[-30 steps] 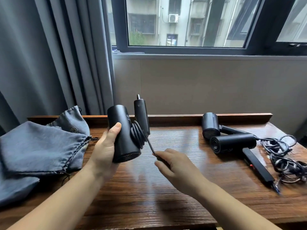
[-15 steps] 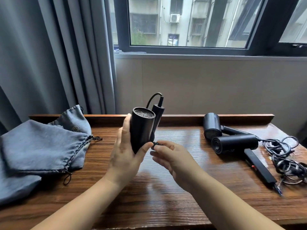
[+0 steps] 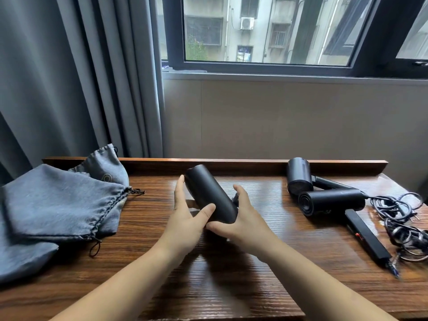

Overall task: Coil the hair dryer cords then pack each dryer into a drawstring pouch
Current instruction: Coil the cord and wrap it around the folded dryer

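Note:
A black hair dryer (image 3: pixel 209 195) is held over the middle of the wooden table, its barrel tilted from upper left to lower right. My left hand (image 3: pixel 187 216) grips the barrel from the left, thumb across its lower part. My right hand (image 3: pixel 240 218) grips it from the right and below, and a bit of coiled cord (image 3: pixel 235 197) shows behind the fingers. Two more black dryers (image 3: pixel 298 178) (image 3: pixel 331 201) lie at the right, with their cords (image 3: pixel 403 218) in a loose tangle. Grey drawstring pouches (image 3: pixel 58 205) are piled at the left.
A raised wooden lip (image 3: pixel 243 162) runs along the table's far edge, under the window wall. Grey curtains (image 3: pixel 69 77) hang at the back left. The handle of the nearer right-hand dryer (image 3: pixel 368 237) stretches toward the table's front right.
The dryer has been tipped from upright to a slant and lowered toward the table. My right hand left the cord end and now holds the barrel's lower side.

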Action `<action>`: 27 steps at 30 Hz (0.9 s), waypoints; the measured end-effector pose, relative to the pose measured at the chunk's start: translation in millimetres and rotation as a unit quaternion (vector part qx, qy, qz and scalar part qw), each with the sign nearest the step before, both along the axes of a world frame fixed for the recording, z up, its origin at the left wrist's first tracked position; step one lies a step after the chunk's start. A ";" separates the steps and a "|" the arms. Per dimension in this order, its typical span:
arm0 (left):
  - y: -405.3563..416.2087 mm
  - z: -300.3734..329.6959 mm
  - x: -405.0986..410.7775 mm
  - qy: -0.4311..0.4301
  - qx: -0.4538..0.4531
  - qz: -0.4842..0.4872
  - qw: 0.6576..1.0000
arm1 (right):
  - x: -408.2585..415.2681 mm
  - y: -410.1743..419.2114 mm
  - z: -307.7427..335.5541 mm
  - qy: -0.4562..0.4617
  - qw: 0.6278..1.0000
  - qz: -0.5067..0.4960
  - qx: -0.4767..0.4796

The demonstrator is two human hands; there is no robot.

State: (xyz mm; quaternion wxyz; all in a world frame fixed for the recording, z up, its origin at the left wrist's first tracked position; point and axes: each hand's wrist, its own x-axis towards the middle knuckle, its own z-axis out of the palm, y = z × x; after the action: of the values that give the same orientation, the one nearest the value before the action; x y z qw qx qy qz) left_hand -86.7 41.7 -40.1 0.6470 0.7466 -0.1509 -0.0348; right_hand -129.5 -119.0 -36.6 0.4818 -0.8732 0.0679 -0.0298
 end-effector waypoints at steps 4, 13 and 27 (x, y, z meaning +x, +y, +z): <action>1.8 2.1 0.5 -0.081 0.091 0.036 0.992 | 9.8 -13.0 -0.6 0.055 0.993 -0.009 0.102; -0.6 -3.6 12.8 -0.115 0.162 -0.011 0.980 | 19.5 -23.7 -5.3 0.054 0.988 -0.062 0.129; 9.5 -17.1 29.5 -0.106 0.286 -0.016 0.952 | 33.7 -50.1 -39.6 -0.167 0.953 0.061 -0.247</action>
State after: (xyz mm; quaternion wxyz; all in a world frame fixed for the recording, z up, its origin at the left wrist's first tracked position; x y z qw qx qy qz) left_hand -57.2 51.1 -57.2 0.3859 0.8972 -0.2146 -0.0073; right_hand -95.8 -169.1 -76.2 0.2564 -0.9500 -0.0759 -0.1613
